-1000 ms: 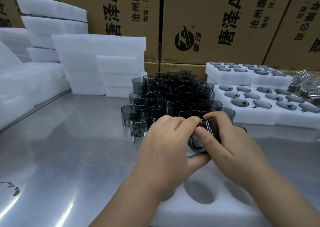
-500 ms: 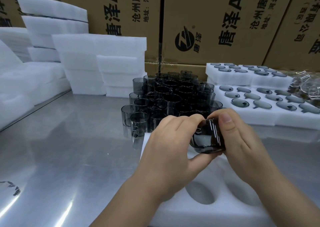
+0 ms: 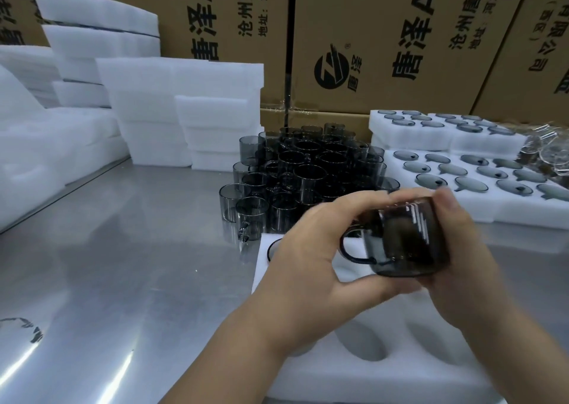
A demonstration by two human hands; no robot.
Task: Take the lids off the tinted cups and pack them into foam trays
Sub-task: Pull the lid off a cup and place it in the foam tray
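Closest to me, the white foam tray (image 3: 338, 369) lies on the steel worktop (image 3: 138, 265) with two of its oval pockets (image 3: 360, 342) showing bare between the person's forearms. A second ago both hands were bunched low over this tray with the cup almost buried between them. Now they have come up and apart a little, and the cup has turned so that its handle is in plain sight.

The left hand (image 3: 311, 249) makes an open C: its fingers arch over the top of the tinted cup (image 3: 403, 240) and its thumb props it from below. The right hand (image 3: 462, 265) wraps the cup's other side, its thumb across the top edge. So each grip is closed on the same cup, which hangs between them, clear above the tray. The cup is tipped onto its side, and its handle (image 3: 342, 245) points into the hollow of the left palm without touching it. Everything here is smeared by motion, and I cannot tell whether a lid is on.

Behind the left hand, a dark ring (image 3: 270, 249) shows at the tray's far left corner. Beyond that stands the crowded cluster of tinted cups (image 3: 308, 172), upright, as before. To its right, foam trays (image 3: 508, 215) carry rows of grey lids (image 3: 471, 185), with clear glassware (image 3: 548, 151) at the edge. Stacked foam slabs (image 3: 184, 95) fill the left, and printed cardboard cartons (image 3: 400, 34) wall the back.
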